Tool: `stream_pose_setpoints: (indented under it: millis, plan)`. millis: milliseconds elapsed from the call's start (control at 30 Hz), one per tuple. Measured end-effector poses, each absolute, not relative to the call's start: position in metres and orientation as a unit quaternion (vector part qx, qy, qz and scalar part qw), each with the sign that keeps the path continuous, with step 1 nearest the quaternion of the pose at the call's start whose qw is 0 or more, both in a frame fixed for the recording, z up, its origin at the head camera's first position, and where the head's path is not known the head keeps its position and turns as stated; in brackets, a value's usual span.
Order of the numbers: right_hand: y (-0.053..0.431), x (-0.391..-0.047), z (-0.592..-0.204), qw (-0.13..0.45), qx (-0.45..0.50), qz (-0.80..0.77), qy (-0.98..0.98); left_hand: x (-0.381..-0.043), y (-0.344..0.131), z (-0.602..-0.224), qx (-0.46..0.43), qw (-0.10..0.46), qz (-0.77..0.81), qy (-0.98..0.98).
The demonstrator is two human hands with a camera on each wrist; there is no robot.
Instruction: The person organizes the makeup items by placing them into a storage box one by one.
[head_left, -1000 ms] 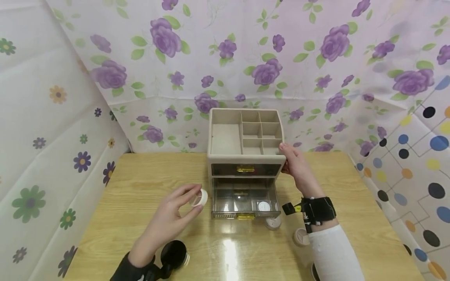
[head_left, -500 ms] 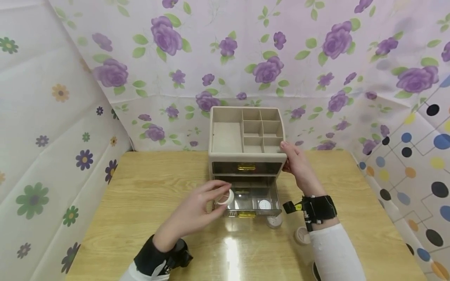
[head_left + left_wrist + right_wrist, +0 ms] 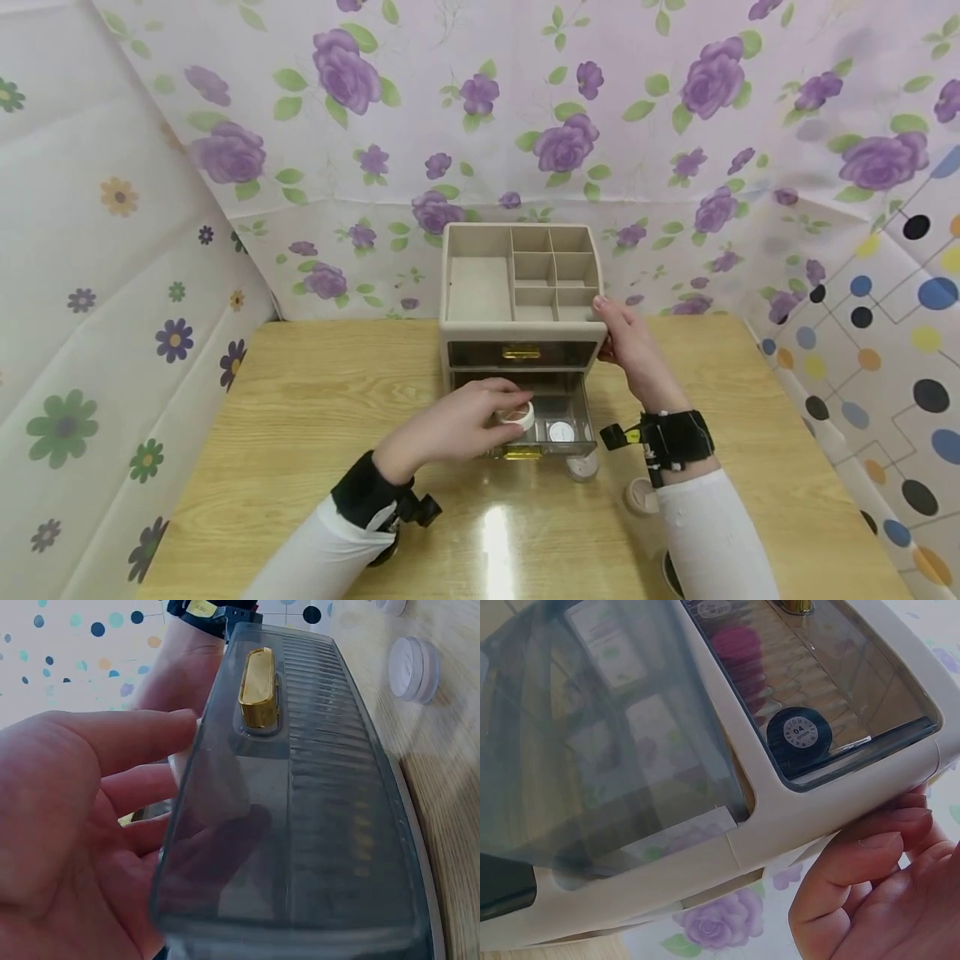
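Note:
My left hand [image 3: 457,421] pinches a small round jar [image 3: 527,417] with a white rim between thumb and fingers, over the pulled-out lower drawer [image 3: 587,417] of a beige desktop organizer [image 3: 480,287]. In the left wrist view, the drawer's smoky clear front [image 3: 337,787] with its gold handle [image 3: 259,686] partly covers the fingers and jar. Another white round container [image 3: 561,431] lies inside the drawer at the right. My right hand [image 3: 637,354] grips the organizer's right side, thumb at the top edge; in the right wrist view, its fingers [image 3: 877,847] curl against the side wall.
A shut upper drawer [image 3: 840,675] shows a dark round item [image 3: 799,739] marked 04 and a pink one [image 3: 736,645]. Round jars [image 3: 582,467] [image 3: 641,497] stand on the wooden table [image 3: 337,375]. A dark-topped one [image 3: 672,573] sits by the right sleeve. Patterned cloth hangs behind.
My left hand has moved right with the jar, from beside the organizer to over the open lower drawer. The right hand keeps its grip on the organizer's side.

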State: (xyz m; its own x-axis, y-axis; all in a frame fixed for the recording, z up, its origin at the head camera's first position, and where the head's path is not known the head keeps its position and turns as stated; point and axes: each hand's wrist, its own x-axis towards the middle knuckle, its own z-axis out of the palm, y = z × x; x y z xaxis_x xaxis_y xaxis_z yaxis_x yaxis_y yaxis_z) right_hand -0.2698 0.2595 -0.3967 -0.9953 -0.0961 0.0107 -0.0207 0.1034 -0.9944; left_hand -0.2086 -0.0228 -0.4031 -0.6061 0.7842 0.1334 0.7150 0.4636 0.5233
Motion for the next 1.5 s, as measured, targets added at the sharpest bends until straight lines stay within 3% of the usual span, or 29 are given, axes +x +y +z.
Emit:
stream_pose_setpoints:
  millis: [433,900,1500]
  plan:
    - [0.257,-0.267,-0.399,0.029,-0.032,-0.667,0.744,-0.225,0.004,-0.409,0.431,0.129,0.208,0.868]
    - [0.254,-0.27,-0.397,0.021,-0.047,-0.676,0.735,-0.232,0.012,-0.416,0.428,0.118,0.191,0.875]
    - [0.257,-0.27,-0.398,0.019,-0.041,-0.674,0.737,-0.235,0.01,-0.409,0.454,0.149,0.213,0.852]
